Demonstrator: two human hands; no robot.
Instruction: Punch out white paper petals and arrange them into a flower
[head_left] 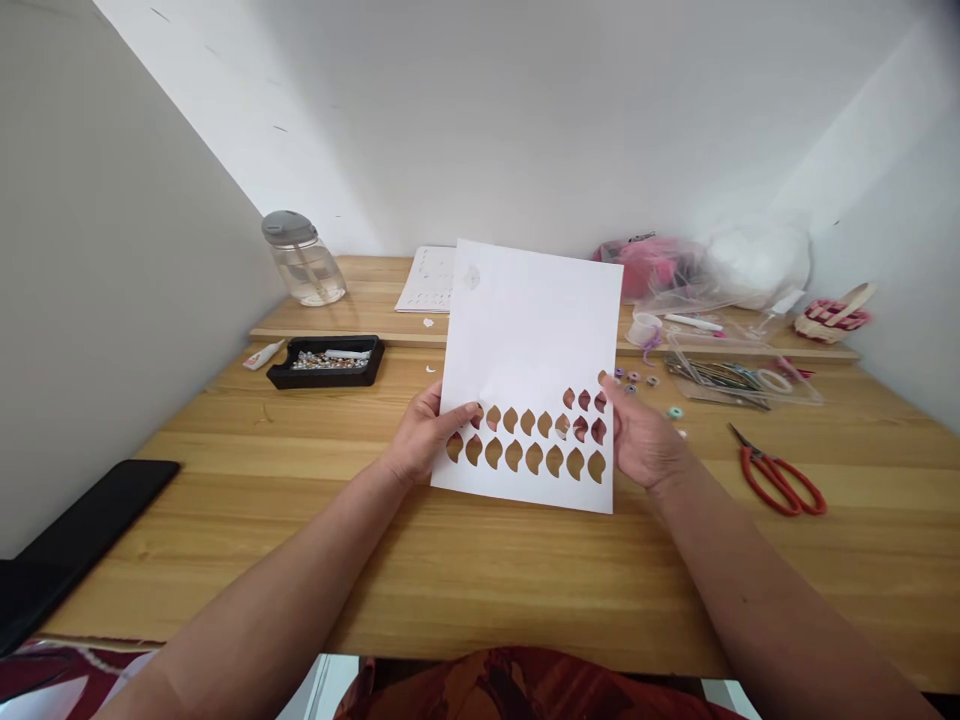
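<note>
I hold a white sheet of paper (525,330) upright over the wooden table (480,560). Rows of leaf-shaped holes are cut out of its lower part, and the table and my fingers show through them. My left hand (421,437) grips the sheet's lower left edge, thumb on the front. My right hand (643,438) grips the lower right edge, with fingers behind the paper.
Red-handled scissors (780,477) lie to the right. A black tray of small pieces (327,362) and a glue tube (262,355) sit at left, with a lidded clear jar (304,258) behind. Plastic bags (720,270), small beads (637,380) and a basket (832,315) fill the back right. A black device (75,540) lies at far left.
</note>
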